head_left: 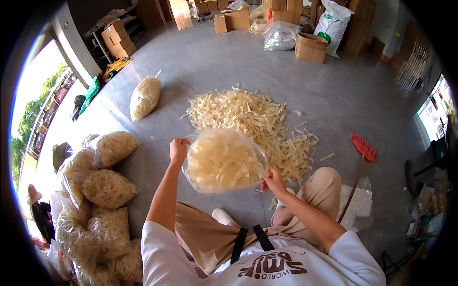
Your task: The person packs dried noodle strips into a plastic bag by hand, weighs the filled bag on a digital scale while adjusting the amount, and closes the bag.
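Note:
Between my hands is a clear plastic bag, its mouth spread wide and pale yellow flat strips inside. My left hand is closed on the bag's rim at the left. At the lower right of the rim, my right hand also grips the plastic. Just beyond the bag, a loose pile of the same pale strips spreads over the grey floor, partly hidden behind it.
Several filled bags are heaped at my left, and one more filled bag lies farther ahead. A red broom rests at my right near a flat plastic sheet. Cardboard boxes and a white sack stand at the back.

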Demonstrator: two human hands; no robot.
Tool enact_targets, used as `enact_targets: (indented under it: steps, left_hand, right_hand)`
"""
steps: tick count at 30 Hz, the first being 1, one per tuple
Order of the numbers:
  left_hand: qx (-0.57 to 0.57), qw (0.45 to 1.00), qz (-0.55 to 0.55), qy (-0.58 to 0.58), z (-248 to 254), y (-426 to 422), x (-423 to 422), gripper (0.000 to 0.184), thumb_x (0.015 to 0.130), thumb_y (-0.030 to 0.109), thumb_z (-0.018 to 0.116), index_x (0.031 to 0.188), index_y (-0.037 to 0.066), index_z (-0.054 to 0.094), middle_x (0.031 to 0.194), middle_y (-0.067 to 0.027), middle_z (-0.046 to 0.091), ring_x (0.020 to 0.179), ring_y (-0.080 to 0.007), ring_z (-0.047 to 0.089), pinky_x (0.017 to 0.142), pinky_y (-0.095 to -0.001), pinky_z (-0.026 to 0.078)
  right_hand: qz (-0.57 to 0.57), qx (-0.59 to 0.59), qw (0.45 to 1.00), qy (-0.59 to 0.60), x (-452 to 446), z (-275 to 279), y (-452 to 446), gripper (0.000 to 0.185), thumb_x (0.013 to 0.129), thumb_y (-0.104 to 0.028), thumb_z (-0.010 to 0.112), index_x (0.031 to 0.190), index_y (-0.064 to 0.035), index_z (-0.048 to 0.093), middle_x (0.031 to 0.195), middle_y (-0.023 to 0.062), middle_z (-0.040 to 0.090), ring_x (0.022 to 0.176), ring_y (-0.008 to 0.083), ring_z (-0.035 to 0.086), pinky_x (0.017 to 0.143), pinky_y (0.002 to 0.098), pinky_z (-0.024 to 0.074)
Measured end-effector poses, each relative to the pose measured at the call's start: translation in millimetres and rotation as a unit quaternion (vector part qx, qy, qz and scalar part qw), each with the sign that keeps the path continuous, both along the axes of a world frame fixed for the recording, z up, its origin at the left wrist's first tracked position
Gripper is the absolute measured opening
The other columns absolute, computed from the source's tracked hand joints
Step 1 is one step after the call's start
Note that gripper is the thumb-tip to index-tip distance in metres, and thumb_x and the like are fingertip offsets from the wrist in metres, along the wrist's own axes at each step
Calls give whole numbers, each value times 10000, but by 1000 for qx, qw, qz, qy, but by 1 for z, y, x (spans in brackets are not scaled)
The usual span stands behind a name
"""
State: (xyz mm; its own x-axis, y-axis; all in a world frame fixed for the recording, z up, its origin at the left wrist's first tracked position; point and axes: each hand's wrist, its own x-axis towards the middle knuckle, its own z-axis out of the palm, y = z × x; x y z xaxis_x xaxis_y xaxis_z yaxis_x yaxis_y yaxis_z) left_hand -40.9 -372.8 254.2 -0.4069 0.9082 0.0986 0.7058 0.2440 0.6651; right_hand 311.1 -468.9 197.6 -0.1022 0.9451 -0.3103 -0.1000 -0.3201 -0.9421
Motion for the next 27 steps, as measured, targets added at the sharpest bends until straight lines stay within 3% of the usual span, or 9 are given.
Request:
enact_targets:
  steps: [1,6,8,10,14,18,23,26,27]
  left_hand:
    - [17,999,25,-38,12,-6,0,238,818,238,502,743,88,671,778,-146,633,802,-318,593,711,-390,457]
    - [69,998,9,-13,84,-21,11,265,827,237,533,671,57,650,595,-97,569,534,-218,545,538,-346,440]
    - [95,980,11,-176,107,-33,5,330,884,241,514,649,18,579,438,32,359,347,-66,302,341,-235,234]
    - [104,949,30,-297,140,-53,-1,328,882,229,514,650,7,582,464,39,343,363,-62,283,339,-239,218]
    - [133,953,-49,-269,191,-92,4,342,906,263,476,694,7,556,461,56,325,380,-50,274,361,-214,218]
    - [117,957,-45,-263,175,-136,9,355,911,279,465,704,9,565,453,43,347,376,-60,301,365,-212,251]
    - [-54,947,-36,-314,43,-181,19,328,910,252,475,715,6,569,445,20,376,374,-71,337,371,-230,284]
    - [-5,894,-6,-448,36,-188,24,323,915,243,467,723,5,571,444,12,399,377,-74,361,382,-232,297]
    - [1,922,-36,-385,54,-188,24,324,920,237,458,724,4,570,451,10,410,381,-75,374,389,-230,305]
  right_hand:
    - [-1,58,998,33,-3,8,3,82,831,-71,510,808,-7,463,584,59,524,420,107,517,356,246,432]
    - [-34,228,972,-50,-5,105,51,113,866,-87,498,772,-26,484,568,8,484,402,59,419,327,218,357]
    - [-29,236,970,-51,4,141,51,119,866,-86,497,763,-26,488,570,3,485,407,54,422,330,213,350]
    - [-22,267,963,-21,10,174,44,153,865,-101,516,729,-34,503,576,-10,479,414,39,392,342,191,342]
    - [-5,301,952,48,13,221,27,123,842,-86,522,735,-29,509,580,0,487,413,52,410,344,197,334]
    - [5,260,964,49,26,209,-2,132,849,-118,527,742,-41,521,569,-16,461,416,41,404,344,188,326]
    - [48,126,990,-45,36,78,-55,152,898,-128,486,787,-24,501,552,-19,447,395,24,377,347,179,316]
    - [22,130,991,-13,35,93,-72,153,896,-129,492,789,-19,492,551,-20,445,395,26,371,345,180,310]
    - [28,148,988,-18,35,106,-69,144,894,-126,497,797,-19,487,556,-20,445,394,25,363,345,183,309]
